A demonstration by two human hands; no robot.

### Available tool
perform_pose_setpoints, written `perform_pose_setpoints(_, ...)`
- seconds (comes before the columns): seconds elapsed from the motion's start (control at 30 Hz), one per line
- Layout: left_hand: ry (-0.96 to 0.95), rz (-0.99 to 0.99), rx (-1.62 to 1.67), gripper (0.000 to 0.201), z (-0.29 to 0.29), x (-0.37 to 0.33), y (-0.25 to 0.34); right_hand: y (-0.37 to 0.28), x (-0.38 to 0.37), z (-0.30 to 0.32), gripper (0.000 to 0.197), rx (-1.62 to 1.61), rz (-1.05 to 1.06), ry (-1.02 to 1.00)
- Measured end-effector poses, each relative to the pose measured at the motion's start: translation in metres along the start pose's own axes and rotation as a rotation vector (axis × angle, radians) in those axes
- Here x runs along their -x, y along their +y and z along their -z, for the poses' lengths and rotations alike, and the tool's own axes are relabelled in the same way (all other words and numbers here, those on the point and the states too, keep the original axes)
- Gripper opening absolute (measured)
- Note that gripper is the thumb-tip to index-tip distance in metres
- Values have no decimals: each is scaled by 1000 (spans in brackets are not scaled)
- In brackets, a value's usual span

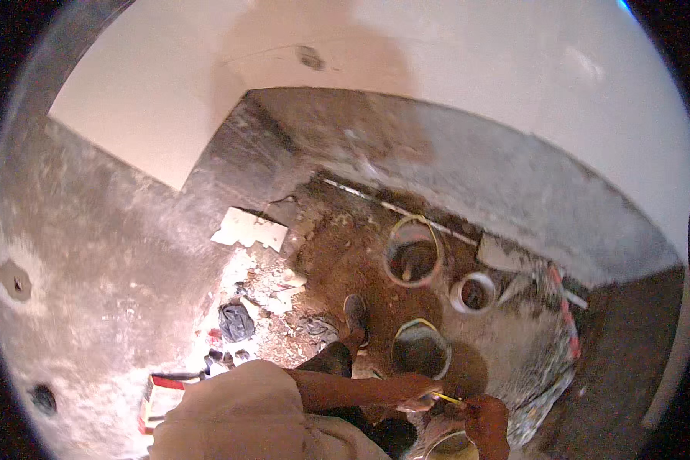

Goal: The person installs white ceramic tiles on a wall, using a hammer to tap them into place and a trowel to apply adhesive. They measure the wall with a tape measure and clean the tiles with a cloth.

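Far L, a dark round hole (44, 399) in the grey wall (107, 253), then a red-and-white box (159, 397) beside the person's pale clothing (234, 410). Next, brightly lit rubble w/ a dark crumpled bundle (236, 322) on it and a broken white board (249, 230) farther off. A shoe (355, 313) shows on the brown floor, mid-view. L hand (416, 392): fingers closed on one end of a thin yellow strip (448, 399), which spans the gap btwn both hands, near a bucket (448, 354). Beyond that, a larger bucket (440, 261) w/ something inside — too dim to ID. Below the strip, a third bucket (448, 446), partly cut off by the lower edge. R of these, a small white pail (458, 297). R hand (487, 423): fingers curled at the strip's other end — can't tell if they grip it. Far R, a red-and-white length (567, 318) by the wall's foot.
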State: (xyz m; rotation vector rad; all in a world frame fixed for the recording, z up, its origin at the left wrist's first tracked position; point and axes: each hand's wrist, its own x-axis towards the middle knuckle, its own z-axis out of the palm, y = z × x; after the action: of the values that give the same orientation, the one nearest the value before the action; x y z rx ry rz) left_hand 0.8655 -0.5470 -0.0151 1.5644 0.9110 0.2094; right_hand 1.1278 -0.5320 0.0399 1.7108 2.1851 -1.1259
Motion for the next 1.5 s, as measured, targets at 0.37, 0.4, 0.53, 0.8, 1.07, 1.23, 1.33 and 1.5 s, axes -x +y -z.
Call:
perform_pose_setpoints(0.37, 513, 135, -246, 39, 253, 259, -29, -256, -106, 173, 11, -231, 442, 407)
perform_pose_setpoints(0.4, 517, 213, -272, 38, 264, 274, -30, -285, -117, 172, 14, -222, 472, 386)
perform_pose_setpoints(0.53, 794, 347, -85, 33, 289, 341, -54, -407, -149, 158, 27, -383, 502, 399)
perform_pose_setpoints(0.8, 1120, 560, 142, 32, 281, 419, -93, -420, -266, 79, 35, -450, 362, 71)
perform_pose_setpoints(1.07, 1327, 572, 325, 30, 290, 436, -113, -594, -302, -26, 44, -392, 690, -241)
perform_pose_setpoints(1.23, 1541, 639, 494, 27, 277, 463, -177, -666, -396, 14, 68, 120, 777, -112)
perform_pose_setpoints(1.33, 1596, 746, 535, 24, 304, 466, -158, -734, -481, 33, 82, 363, 768, 73)
perform_pose_setpoints(1.5, 1651, 857, 669, 24, 297, 469, -194, -869, -675, 38, 79, 22, 779, 217)
